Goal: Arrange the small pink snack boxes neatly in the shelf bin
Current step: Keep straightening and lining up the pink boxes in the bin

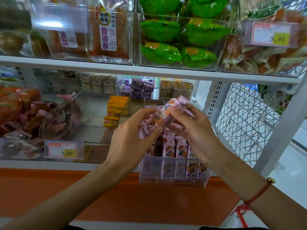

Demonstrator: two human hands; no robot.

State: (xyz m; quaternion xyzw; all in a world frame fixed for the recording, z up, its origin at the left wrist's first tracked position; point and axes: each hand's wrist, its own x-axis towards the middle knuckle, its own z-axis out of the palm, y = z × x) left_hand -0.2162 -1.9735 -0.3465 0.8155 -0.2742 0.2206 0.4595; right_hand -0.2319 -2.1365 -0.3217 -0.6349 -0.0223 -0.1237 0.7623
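Note:
A clear plastic bin (pixel 172 180) stands at the front of the lower shelf, right of centre. A row of small pink snack boxes (pixel 178 146) with a cartoon child stands upright inside it. Above the bin both hands hold several more pink boxes (pixel 167 110) in a loose, tilted bunch. My left hand (pixel 131 138) grips the bunch from the left and below. My right hand (pixel 194 128) grips it from the right, fingers curled over the top box. The hands hide the back of the bin.
Yellow snack packs (pixel 114 112) fill the bin to the left, and dark wrapped snacks (pixel 41 120) lie further left behind a 9.90 price tag (pixel 63 149). Purple boxes (pixel 141 87) sit at the back. Green packs (pixel 181 39) fill the upper shelf. A white wire panel (pixel 245 117) closes the right side.

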